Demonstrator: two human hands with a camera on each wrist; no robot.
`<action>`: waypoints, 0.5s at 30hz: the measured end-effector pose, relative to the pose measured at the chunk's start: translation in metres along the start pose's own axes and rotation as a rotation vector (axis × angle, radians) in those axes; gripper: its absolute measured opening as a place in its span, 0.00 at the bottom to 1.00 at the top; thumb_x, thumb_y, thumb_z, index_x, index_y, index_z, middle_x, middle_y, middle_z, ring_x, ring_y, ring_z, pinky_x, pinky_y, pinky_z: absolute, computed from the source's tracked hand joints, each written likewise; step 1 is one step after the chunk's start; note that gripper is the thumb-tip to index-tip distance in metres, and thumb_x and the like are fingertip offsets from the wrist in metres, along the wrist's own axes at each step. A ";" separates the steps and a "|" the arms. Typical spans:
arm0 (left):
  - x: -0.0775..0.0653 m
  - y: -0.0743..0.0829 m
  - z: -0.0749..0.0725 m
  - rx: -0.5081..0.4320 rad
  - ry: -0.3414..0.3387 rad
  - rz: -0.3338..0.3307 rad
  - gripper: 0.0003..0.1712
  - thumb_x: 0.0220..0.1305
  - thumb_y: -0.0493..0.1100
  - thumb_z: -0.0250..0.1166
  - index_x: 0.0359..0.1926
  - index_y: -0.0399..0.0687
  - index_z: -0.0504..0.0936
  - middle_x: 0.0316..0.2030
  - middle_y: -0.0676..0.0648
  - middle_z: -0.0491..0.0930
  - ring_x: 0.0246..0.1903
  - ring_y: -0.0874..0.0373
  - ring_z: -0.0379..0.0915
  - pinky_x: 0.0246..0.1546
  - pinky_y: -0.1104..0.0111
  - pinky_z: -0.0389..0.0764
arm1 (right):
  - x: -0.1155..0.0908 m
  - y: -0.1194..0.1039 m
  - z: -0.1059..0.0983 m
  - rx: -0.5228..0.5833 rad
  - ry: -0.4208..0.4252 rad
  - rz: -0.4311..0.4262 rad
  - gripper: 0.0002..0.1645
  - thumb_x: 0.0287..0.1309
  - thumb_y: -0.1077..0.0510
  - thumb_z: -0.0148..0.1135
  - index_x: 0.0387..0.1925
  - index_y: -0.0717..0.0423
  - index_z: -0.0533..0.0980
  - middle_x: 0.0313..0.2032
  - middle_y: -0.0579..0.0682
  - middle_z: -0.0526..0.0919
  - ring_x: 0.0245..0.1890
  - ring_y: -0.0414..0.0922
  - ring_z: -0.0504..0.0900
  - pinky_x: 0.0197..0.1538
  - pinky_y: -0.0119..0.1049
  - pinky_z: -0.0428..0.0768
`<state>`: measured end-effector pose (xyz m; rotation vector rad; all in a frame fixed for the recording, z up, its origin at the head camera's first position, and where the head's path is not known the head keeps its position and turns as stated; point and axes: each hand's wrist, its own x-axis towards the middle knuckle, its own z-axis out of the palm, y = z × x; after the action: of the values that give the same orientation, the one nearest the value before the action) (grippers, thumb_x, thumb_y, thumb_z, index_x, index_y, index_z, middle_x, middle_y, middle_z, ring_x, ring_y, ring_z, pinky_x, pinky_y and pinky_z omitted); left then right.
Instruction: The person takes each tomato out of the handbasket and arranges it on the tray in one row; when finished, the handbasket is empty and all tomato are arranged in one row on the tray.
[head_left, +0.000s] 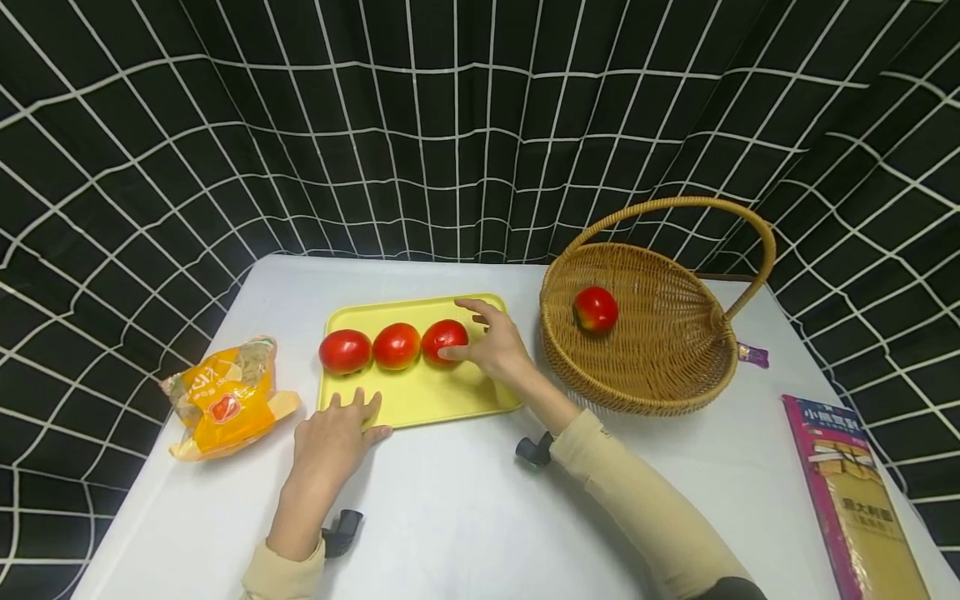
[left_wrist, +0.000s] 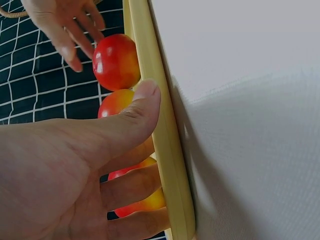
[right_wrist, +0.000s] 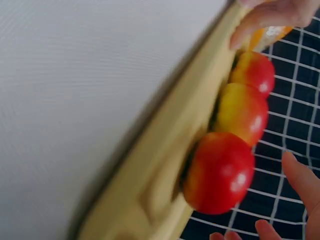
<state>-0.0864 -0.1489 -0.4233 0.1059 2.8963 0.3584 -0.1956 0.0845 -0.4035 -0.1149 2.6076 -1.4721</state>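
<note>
Three red apples with yellow patches stand in a row on a yellow tray (head_left: 420,404): a left apple (head_left: 345,351), a middle apple (head_left: 397,346) and a right apple (head_left: 444,333). My right hand (head_left: 495,346) is at the right apple, its thumb and fingers spread wide; in the right wrist view a gap shows between the fingertips (right_wrist: 295,170) and that apple (right_wrist: 220,172). My left hand (head_left: 330,442) rests at the tray's near left corner with fingers spread. In the left wrist view its thumb (left_wrist: 147,95) touches the rim (left_wrist: 167,135).
A wicker basket (head_left: 652,400) with a tall handle stands right of the tray, holding one apple (head_left: 596,310). An orange food bag (head_left: 228,400) lies at the left. A long pasta packet (head_left: 855,500) and a small purple wrapper (head_left: 753,355) lie at the right. Dark gridded cloth surrounds the white table.
</note>
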 end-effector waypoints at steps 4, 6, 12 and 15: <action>-0.001 0.000 -0.001 0.005 0.006 0.003 0.37 0.67 0.55 0.73 0.73 0.50 0.77 0.72 0.32 0.73 0.64 0.21 0.73 0.49 0.39 0.83 | -0.009 -0.008 -0.010 0.038 0.001 -0.043 0.48 0.51 0.60 0.84 0.74 0.43 0.74 0.75 0.51 0.72 0.75 0.57 0.71 0.76 0.56 0.70; -0.001 0.000 -0.001 0.006 0.008 0.005 0.37 0.67 0.55 0.73 0.73 0.49 0.77 0.72 0.32 0.73 0.64 0.21 0.73 0.49 0.39 0.83 | -0.014 -0.012 -0.017 0.060 -0.001 -0.069 0.48 0.52 0.60 0.83 0.74 0.43 0.74 0.76 0.51 0.72 0.75 0.56 0.70 0.77 0.56 0.69; -0.001 0.000 -0.001 0.005 0.006 0.007 0.37 0.67 0.55 0.73 0.73 0.49 0.77 0.72 0.32 0.73 0.65 0.21 0.73 0.50 0.37 0.83 | -0.030 -0.023 -0.036 0.105 0.007 -0.129 0.48 0.52 0.60 0.83 0.74 0.47 0.73 0.75 0.51 0.73 0.75 0.56 0.69 0.78 0.52 0.69; -0.001 0.000 -0.001 0.006 0.005 0.009 0.37 0.68 0.55 0.72 0.73 0.49 0.77 0.72 0.31 0.72 0.64 0.21 0.73 0.50 0.37 0.83 | -0.037 -0.025 -0.046 0.136 0.011 -0.119 0.48 0.52 0.60 0.83 0.74 0.47 0.73 0.74 0.50 0.74 0.75 0.55 0.70 0.78 0.51 0.70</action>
<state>-0.0856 -0.1489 -0.4222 0.1188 2.9033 0.3514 -0.1663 0.1161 -0.3553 -0.2520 2.5395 -1.6885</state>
